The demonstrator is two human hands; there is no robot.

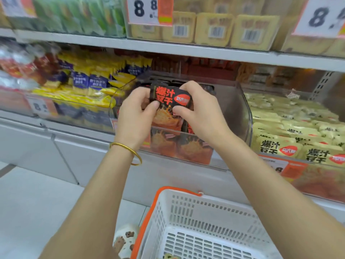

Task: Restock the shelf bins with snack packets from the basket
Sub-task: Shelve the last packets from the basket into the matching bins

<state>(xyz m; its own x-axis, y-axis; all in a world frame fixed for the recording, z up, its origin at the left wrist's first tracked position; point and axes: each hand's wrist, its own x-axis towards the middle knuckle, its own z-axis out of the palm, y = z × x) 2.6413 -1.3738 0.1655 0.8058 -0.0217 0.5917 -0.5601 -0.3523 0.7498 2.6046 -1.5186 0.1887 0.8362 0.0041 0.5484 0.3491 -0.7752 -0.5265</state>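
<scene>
Just left of the clear bin (245,116) in the middle of the shelf, a neighbouring bin holds yellow-and-blue packets (89,85). Over the clear bin's front edge, the left hand (134,116), with a gold bangle (127,152) on its wrist, pinches the left side of a black snack packet (169,101) between thumb and curled fingers. The packet stands upright above the bin's opening, its red lettering facing the camera. The right hand (197,111) grips the packet's right side, with the thumb on the front and the fingers curled over the top. More black packets (186,146) show through the bin's front wall. Below the bin sits a white basket (205,208) with an orange handle. Just right of the bin lie pale yellow packets (289,131).
</scene>
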